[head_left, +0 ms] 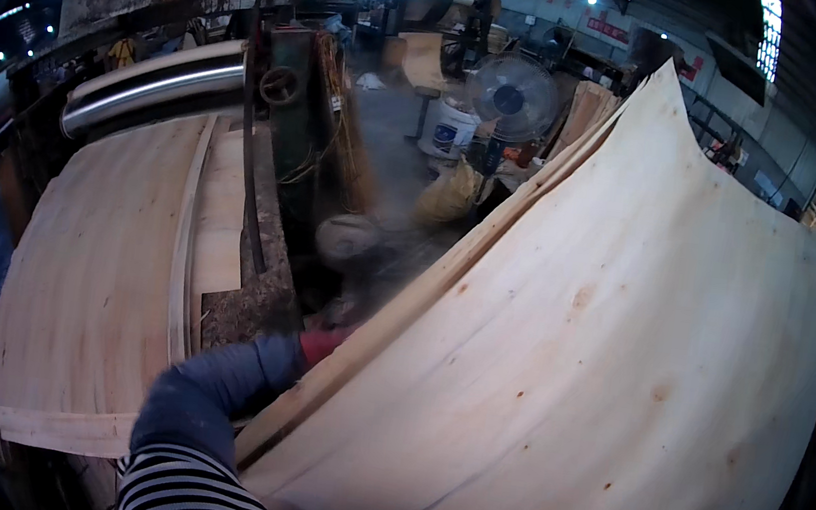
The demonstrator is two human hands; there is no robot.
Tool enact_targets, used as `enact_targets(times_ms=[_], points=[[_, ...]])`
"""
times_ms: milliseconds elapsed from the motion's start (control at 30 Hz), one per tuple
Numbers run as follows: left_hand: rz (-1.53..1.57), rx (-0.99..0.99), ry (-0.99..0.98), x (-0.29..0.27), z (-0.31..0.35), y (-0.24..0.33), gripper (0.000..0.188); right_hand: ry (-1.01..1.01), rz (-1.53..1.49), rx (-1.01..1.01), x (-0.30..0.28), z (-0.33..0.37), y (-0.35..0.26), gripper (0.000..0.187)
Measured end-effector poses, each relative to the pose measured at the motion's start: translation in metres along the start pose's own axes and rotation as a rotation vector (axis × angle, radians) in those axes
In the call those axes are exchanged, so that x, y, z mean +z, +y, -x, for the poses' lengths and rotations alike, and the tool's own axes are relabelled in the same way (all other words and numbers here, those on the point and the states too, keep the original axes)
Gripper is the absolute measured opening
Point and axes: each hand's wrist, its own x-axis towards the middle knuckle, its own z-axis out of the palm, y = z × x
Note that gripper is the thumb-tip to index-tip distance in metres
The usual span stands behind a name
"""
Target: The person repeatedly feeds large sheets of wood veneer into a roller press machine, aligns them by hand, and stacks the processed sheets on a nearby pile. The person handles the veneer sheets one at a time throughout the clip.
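A large pale wood veneer sheet fills the right half of the head view, with small knots and a raised, pointed far corner. My left arm, in a blue-grey sleeve over black and white stripes, reaches to the sheet's left edge. There my left hand, red at the wrist, meets that edge; its fingers are blurred and hidden by the sheet, so their grip does not show. My right hand is out of sight. To the left, more veneer lies flat in front of a metal roller.
A green machine post with a handwheel stands beside the roller. Farther off are a floor fan, a white bucket and a yellowish sack. A dark metal bar runs along the left veneer's right side.
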Motion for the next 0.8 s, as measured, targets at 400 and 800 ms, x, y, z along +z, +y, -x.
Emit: enact_targets(times_ms=[400, 800], points=[[0.087, 0.047, 0.051, 0.023, 0.01, -0.018, 0.031, -0.077, 0.012, -0.139, 0.018, 0.028, -0.076, 0.045], [0.067, 0.03, 0.101, 0.024, 0.025, 0.018, 0.029, -0.132, -0.068, -0.235, 0.05, -0.025, -0.104, 0.046]])
